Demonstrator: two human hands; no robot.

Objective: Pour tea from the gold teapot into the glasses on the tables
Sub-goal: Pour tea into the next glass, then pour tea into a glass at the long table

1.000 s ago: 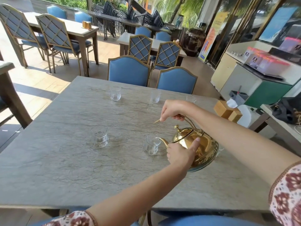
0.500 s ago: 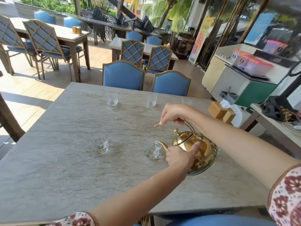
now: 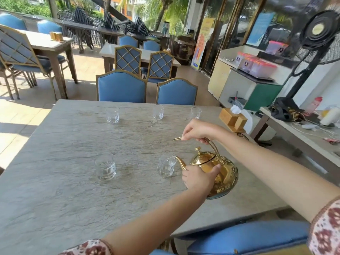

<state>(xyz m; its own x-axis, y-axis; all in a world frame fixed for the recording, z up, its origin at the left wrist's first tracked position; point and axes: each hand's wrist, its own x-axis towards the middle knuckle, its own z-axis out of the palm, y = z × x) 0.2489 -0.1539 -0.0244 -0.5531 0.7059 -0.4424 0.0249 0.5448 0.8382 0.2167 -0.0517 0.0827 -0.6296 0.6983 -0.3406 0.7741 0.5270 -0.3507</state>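
Glasses [image 3: 105, 166] on the grey stone surface [image 3: 55, 199]: five, all clear. Three lined up along the far edge in the upper middle of the frame, two nearer in the centre. Teapot [image 3: 217, 172]: just one, shiny gold, round-bellied, with a curved spout, a knobbed lid and a tall arched handle. Sitting right of centre in the frame, tipped toward the left, spout tip right at the rim of the nearer right-hand glass [image 3: 166, 165]. Can't tell whether any tea is actually running out.

Right hand [image 3: 197, 130] up above the pot, grip clenched on the top of the handle. Left hand [image 3: 199, 178] lower down, grip wrapped around the front of the pot's belly just below the spout, thumb lying across the gold side. So, pot caught between both hands, one over it and one in front.

Two blue chairs [image 3: 121, 87] tucked in at the far side, wooden tissue box [image 3: 232, 118] on the right edge of the surface, black fan [image 3: 320, 32] in the upper right.
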